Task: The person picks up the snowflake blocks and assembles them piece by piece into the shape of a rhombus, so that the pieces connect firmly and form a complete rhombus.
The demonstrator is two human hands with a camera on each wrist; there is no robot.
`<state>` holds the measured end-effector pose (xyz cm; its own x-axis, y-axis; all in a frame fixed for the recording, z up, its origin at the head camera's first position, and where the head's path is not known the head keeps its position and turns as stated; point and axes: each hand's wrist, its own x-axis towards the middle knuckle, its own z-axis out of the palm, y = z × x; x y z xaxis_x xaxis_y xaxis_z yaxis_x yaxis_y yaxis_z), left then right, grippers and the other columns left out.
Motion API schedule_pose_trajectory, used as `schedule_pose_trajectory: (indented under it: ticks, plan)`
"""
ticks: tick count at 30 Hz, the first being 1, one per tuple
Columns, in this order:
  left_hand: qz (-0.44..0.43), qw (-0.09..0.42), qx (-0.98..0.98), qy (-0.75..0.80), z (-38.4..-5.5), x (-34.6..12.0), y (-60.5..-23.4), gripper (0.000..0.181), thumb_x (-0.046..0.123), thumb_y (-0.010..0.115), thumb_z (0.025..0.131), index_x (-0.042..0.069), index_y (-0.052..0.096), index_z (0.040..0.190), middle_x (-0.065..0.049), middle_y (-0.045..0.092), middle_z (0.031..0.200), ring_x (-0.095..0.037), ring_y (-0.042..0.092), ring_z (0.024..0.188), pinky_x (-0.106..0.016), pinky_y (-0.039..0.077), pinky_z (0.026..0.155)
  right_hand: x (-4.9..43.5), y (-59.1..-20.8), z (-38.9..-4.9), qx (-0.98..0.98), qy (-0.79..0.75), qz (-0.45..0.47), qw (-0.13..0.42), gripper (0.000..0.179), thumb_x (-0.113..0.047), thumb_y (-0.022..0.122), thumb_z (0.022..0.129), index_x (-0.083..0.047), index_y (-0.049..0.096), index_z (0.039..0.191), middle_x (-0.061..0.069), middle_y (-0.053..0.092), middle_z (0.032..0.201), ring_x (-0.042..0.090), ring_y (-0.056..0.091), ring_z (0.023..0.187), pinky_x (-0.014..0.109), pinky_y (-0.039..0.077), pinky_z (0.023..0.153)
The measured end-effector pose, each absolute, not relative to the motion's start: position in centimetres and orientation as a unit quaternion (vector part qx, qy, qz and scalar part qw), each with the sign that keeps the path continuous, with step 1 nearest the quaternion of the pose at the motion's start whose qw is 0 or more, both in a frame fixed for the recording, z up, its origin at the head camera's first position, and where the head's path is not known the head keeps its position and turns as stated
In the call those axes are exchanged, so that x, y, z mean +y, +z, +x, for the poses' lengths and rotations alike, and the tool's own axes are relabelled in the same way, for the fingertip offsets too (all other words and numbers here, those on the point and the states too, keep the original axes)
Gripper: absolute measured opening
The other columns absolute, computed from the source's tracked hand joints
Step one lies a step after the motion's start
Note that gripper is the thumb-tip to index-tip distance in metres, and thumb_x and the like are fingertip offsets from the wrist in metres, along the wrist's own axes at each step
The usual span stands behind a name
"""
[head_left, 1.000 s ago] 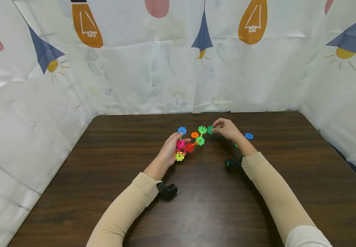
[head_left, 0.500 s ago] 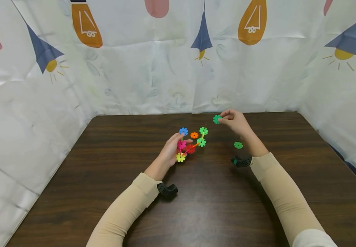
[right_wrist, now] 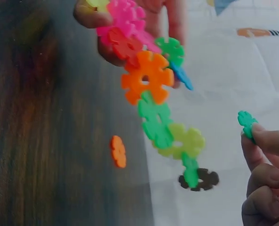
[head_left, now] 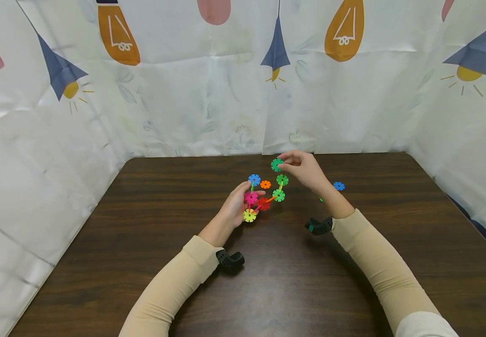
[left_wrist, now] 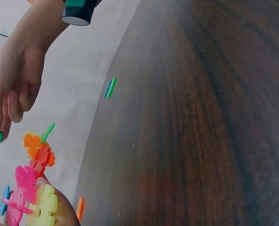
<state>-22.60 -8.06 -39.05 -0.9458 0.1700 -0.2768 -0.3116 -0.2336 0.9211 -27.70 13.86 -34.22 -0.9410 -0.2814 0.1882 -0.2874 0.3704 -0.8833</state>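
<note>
The right hand has moved left with its small green piece. Now the piece is in front of the tabletop's far edge, close to the flower chain but not touching it. A blue piece that the arm hid before shows again. The right thumb and finger pinch the green piece; the other fingers are bent. The left hand holds the chain up, fingers curled around one end.

Right hand partly outside right-wrist view
</note>
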Motion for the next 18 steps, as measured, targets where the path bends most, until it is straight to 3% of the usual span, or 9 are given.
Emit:
schedule_pose_trajectory:
  ticks: [5, 12, 18]
  plan:
    - [-0.050, 0.158, 0.609, 0.776, -22.5, -8.0, -39.0, 0.047, 0.029, 0.038, 0.113, 0.009, 0.037, 0.155, -0.011, 0.071, 0.119, -0.022, 0.057, 0.093, -0.031, 0.049, 0.066, 12.9, -34.9, -27.6, -0.842, 0.500, 0.202, 0.016, 0.025, -0.016, 0.069, 0.100, -0.004, 0.072, 0.122, 0.014, 0.072, 0.108, 0.032, 0.068, 0.099, 0.038, 0.049, 0.077]
    - [-0.047, 0.161, 0.611, 0.773, -22.5, -7.8, -38.9, 0.044, 0.024, 0.038, 0.113, 0.008, 0.038, 0.154, -0.007, 0.072, 0.113, -0.016, 0.060, 0.082, -0.029, 0.049, 0.064, 12.0, -35.3, -27.5, -0.841, 0.494, 0.218, 0.025, 0.018, -0.009, 0.069, 0.099, -0.002, 0.072, 0.115, 0.016, 0.074, 0.107, 0.041, 0.069, 0.100, 0.039, 0.051, 0.077]
    - [-0.045, 0.167, 0.618, 0.767, -22.6, -7.9, -39.0, 0.046, 0.024, 0.037, 0.113, 0.009, 0.036, 0.157, -0.004, 0.072, 0.109, -0.015, 0.061, 0.087, -0.028, 0.051, 0.066, 11.7, -35.5, -27.5, -0.844, 0.487, 0.223, 0.027, 0.016, -0.007, 0.071, 0.098, -0.002, 0.072, 0.113, 0.016, 0.075, 0.107, 0.040, 0.070, 0.100, 0.039, 0.052, 0.078]
